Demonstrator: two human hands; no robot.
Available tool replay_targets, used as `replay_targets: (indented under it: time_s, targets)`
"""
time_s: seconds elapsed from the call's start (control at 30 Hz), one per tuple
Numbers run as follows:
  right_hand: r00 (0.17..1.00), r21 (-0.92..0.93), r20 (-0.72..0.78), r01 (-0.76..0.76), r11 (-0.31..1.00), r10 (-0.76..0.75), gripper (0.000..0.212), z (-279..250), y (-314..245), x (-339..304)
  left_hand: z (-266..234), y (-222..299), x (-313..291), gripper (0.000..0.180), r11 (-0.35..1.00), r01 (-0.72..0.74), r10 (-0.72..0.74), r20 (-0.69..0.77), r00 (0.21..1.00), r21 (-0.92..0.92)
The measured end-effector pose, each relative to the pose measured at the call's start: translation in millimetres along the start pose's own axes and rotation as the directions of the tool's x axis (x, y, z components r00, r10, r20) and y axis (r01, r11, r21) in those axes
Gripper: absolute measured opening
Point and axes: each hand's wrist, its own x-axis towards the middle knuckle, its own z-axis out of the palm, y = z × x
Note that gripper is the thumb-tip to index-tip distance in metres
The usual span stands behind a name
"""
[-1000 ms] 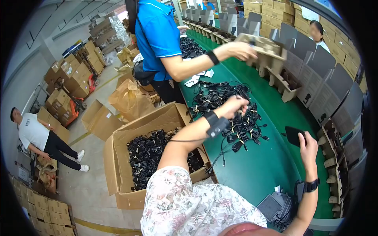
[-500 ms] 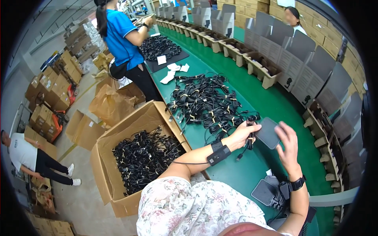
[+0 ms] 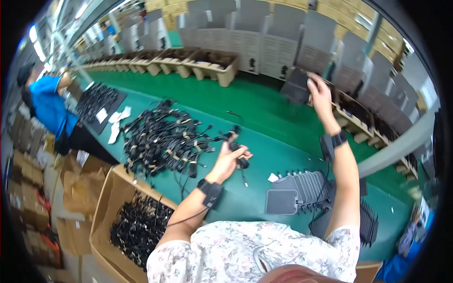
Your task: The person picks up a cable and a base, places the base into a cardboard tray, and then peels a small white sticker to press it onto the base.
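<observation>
Bundled black cable (image 3: 241, 162) hangs from my left hand (image 3: 227, 159), whose fingers are closed round it above the green table. Farther forward and to the right, my right hand (image 3: 322, 96) grips the edge of a dark, flat rectangular pad (image 3: 296, 87), slightly blurred, beside the row of trays. To the left of my left hand lies a big heap of banded black cables (image 3: 165, 139). A row of overlapping dark rectangular pads (image 3: 306, 186) rests on the table below my right forearm.
Brown moulded trays (image 3: 214, 63) with upright grey printed panels (image 3: 278, 52) line the far side of the green belt (image 3: 198, 87). An open carton (image 3: 101, 221) of cables stands at lower left. A co-worker in blue (image 3: 49, 104) stands at far left. A grey rail (image 3: 396, 146) crosses at right.
My view has swung right. My right hand has carried the pad away from my left hand, out to the trays. My left hand still holds the cable.
</observation>
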Motion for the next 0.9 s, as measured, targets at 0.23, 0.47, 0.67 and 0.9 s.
replay_targets:
  time_s: [0.23,0.47,0.67,0.9]
  targets:
    - [0.925,-0.562,-0.341,-0.057,0.825,-0.168,0.027,-68,57,109,6,6,2,0.052,0.996,0.072,-0.074,0.042,0.996,0.056]
    - [0.969,-0.686,-0.247,-0.157,0.711,-0.024,0.029,-83,122,127,-6,1,8,0.045,0.99,0.089,-0.089,-0.001,0.996,0.105]
    - [0.997,-0.703,-0.081,-0.05,0.71,-0.01,0.03,-98,164,136,-3,11,0,0.045,0.988,0.133,-0.135,0.021,0.991,0.075]
    - [0.999,-0.96,-0.014,-0.004,0.278,-0.036,0.029,-48,154,106,-1,14,3,0.049,0.995,0.091,-0.093,0.037,0.995,0.049]
